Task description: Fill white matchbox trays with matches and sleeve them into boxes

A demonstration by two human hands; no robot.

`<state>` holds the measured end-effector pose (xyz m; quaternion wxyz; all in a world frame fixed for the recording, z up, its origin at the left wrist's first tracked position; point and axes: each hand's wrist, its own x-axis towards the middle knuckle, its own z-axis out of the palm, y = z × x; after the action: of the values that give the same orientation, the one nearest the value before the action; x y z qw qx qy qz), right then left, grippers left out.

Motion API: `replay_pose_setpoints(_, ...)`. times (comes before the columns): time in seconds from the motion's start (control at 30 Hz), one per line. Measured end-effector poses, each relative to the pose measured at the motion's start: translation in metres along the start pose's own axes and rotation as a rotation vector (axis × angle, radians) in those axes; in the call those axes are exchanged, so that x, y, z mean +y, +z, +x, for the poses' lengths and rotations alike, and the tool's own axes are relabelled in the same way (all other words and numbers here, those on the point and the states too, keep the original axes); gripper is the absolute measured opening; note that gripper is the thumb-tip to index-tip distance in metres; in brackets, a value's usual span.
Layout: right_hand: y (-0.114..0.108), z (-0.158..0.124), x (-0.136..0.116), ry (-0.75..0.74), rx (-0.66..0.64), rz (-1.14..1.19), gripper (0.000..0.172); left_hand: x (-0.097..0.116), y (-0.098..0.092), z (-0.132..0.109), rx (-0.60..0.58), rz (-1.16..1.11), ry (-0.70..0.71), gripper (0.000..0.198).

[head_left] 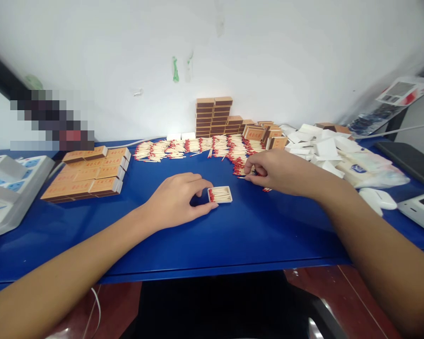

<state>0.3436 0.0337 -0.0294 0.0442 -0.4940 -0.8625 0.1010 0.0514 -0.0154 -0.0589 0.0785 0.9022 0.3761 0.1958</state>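
My left hand [178, 200] rests on the blue table [233, 235], thumb and fingers pinching the left end of a small white matchbox tray [220, 194] filled with red-tipped matches. My right hand [273, 172] is just right of it, fingers curled over a heap of loose matches [238, 165] and pinching a few of them. A long band of loose red-tipped matches [183, 149] runs along the back of the table.
Flat rows of brown matchboxes [88, 174] lie at the left, and a stack of them [214, 117] stands against the wall. White empty trays [318, 146] and plastic-wrapped packs [371, 169] pile at the right. A power strip [10, 188] sits far left, white devices [422, 209] far right.
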Motion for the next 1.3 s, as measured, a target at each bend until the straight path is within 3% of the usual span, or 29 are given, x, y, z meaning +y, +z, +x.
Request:
replay_pose_setpoints(0.6, 0.005, 0.002, 0.01, -0.03, -0.075, 0.031, 0.018, 0.0, 0.0, 0.0, -0.013, 0.008, -0.004, 0.029)
replay_pose_setpoints(0.73, 0.005, 0.001, 0.003, -0.054, -0.031, 0.067, 0.019, 0.0, 0.001, 0.0, -0.007, 0.002, -0.003, 0.029)
replay_pose_setpoints(0.87, 0.006, -0.004, -0.013, -0.175, 0.053, 0.125, 0.022, -0.001, 0.002, 0.001, 0.002, -0.001, -0.007, 0.028)
replay_pose_setpoints(1.1, 0.018, -0.008, -0.042, -0.274, 0.057, 0.14, 0.014, 0.002, 0.002, 0.002, -0.003, 0.006, -0.007, 0.029)
replay_pose_setpoints(1.3, 0.017, -0.009, -0.04, -0.282, 0.061, 0.151, 0.017, 0.002, 0.003, 0.002, 0.009, -0.003, 0.009, 0.029)
